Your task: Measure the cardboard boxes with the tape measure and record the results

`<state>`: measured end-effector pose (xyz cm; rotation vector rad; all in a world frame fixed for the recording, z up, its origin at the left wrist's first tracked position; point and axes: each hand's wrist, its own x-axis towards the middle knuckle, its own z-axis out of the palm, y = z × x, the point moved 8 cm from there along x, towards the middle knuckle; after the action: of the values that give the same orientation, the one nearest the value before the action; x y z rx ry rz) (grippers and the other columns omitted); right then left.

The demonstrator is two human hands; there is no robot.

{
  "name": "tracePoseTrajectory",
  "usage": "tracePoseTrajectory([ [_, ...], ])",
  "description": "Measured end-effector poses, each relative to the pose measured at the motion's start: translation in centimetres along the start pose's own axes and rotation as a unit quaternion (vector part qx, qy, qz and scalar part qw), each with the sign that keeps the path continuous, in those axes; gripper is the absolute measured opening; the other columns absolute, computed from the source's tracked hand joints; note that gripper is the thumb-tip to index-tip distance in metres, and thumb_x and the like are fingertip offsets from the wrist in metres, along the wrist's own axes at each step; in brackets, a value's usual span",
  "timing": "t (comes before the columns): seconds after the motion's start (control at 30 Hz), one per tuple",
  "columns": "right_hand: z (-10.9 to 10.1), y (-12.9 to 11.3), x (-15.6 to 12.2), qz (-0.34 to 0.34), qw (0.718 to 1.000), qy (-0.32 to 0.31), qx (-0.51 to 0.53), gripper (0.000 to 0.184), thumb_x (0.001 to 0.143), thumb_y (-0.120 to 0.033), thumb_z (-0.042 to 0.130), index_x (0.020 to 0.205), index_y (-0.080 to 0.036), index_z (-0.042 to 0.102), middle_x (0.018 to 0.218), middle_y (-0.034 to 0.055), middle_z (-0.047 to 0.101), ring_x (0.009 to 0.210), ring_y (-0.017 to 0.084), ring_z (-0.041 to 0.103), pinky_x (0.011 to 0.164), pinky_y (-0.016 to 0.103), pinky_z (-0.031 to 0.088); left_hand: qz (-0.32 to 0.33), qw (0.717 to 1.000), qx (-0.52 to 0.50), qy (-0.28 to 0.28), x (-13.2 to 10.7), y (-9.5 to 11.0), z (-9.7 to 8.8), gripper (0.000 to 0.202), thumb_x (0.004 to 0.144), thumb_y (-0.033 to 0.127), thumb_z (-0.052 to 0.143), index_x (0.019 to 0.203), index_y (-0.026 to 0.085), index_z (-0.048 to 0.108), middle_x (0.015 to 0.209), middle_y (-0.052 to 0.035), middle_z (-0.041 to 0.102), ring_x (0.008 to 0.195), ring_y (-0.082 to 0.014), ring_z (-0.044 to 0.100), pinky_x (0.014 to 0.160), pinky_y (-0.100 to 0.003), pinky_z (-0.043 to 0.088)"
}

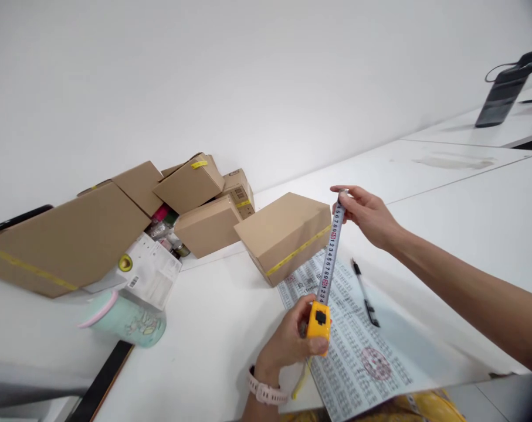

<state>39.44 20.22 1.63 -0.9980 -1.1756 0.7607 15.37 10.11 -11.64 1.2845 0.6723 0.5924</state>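
Observation:
My left hand (287,337) is closed around the yellow case of a tape measure (319,328), its thumb along the lower end. From the case a stretch of pale blade with black and red numbers runs up and slightly right. At its far end my right hand (365,214) pinches the blade's tip between thumb and fingers. The blade passes by the right end of a closed cardboard box (287,231) with a yellow strip along its side. Whether blade and box touch, I cannot tell. Under the tape lies a printed paper sheet (349,328) with a red round stamp.
A black pen (366,293) lies on the sheet. Several cardboard boxes (189,184) are stacked at the back left, beside a white carton (151,269) with an avocado picture. A mint cup (125,319) stands near the left table edge. A dark bottle (507,91) is at far right.

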Motion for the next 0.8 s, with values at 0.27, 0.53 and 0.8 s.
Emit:
tracePoseTrajectory([
  [0.27,2.7,0.4,-9.1,0.037,0.985,-0.165,-0.04,0.039,0.085,-0.058,0.061,0.101,-0.023,0.057,0.067,-0.0009,0.061,0.064,0.018,0.06,0.063,0.034,0.049,0.057,0.998,0.0,0.038,-0.3,1.9,1.8,0.108,0.065,0.045,0.086,0.152,0.028,0.024,0.111,-0.0078,0.062,0.089,-0.0204,0.058,0.081,-0.036,0.047],
  [0.53,-1.6,8.8,-11.2,0.094,0.848,-0.11,-0.51,0.039,0.09,-0.06,0.043,0.101,-0.024,0.055,0.072,0.0042,0.068,0.065,0.026,0.062,0.054,0.033,0.038,0.158,0.901,0.328,0.236,-0.3,14.0,-1.8,0.081,0.076,0.035,0.075,0.143,0.023,0.03,0.121,-0.0104,0.063,0.099,-0.023,0.062,0.087,-0.039,0.049],
  [0.8,-4.1,10.2,-11.1,0.114,0.923,-0.123,-0.346,0.033,0.088,-0.033,0.041,0.11,-0.02,0.064,0.072,0.0057,0.068,0.066,0.025,0.063,0.06,0.038,0.045,0.116,0.666,0.658,0.331,6.6,19.7,-6.6,0.066,0.081,0.029,0.068,0.139,0.014,0.041,0.125,-0.0161,0.061,0.118,-0.0331,0.056,0.101,-0.046,0.041],
])
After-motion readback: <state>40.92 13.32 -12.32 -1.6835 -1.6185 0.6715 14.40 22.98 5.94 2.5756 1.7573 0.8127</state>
